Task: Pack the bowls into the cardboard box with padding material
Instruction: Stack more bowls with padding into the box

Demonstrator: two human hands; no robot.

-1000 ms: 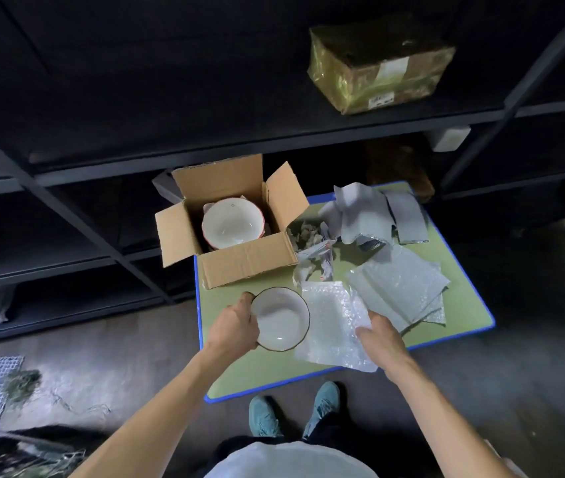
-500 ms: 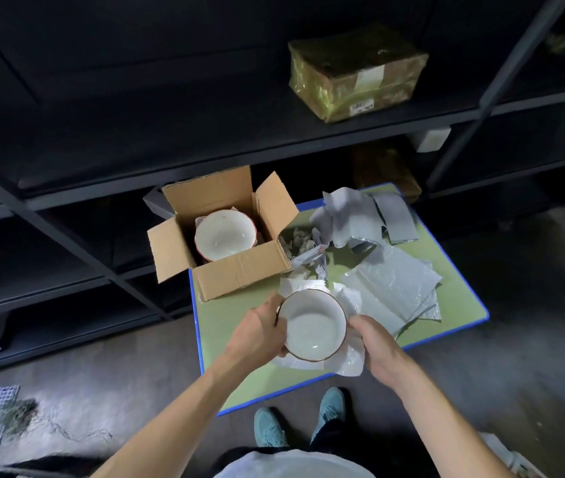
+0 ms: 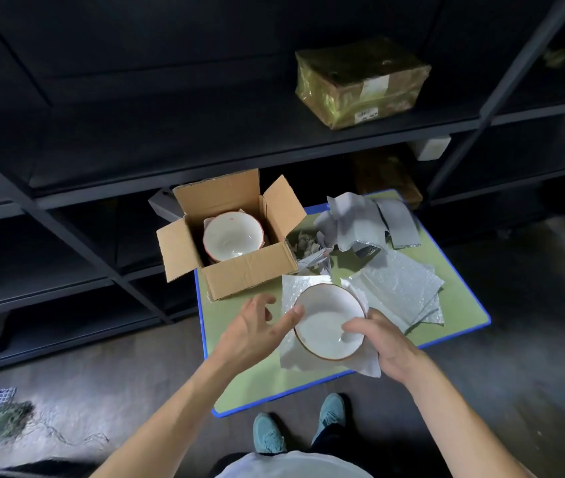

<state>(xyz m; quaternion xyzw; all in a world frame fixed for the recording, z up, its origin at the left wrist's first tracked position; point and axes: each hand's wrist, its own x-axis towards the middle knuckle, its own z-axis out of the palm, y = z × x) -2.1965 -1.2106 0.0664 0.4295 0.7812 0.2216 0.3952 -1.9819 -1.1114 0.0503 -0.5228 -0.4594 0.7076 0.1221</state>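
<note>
Lying on a bubble wrap sheet [image 3: 295,292], apparently so it can be wrapped, the loose bowl [image 3: 324,322] is held just in front of the cardboard box [image 3: 250,274]. Its rim is gripped by the right hand [image 3: 389,343], thumb inside. The left hand [image 3: 250,326] is spread open, one fingertip touching the rim. Inside the box a second bowl [image 3: 232,236] is seated.
</note>
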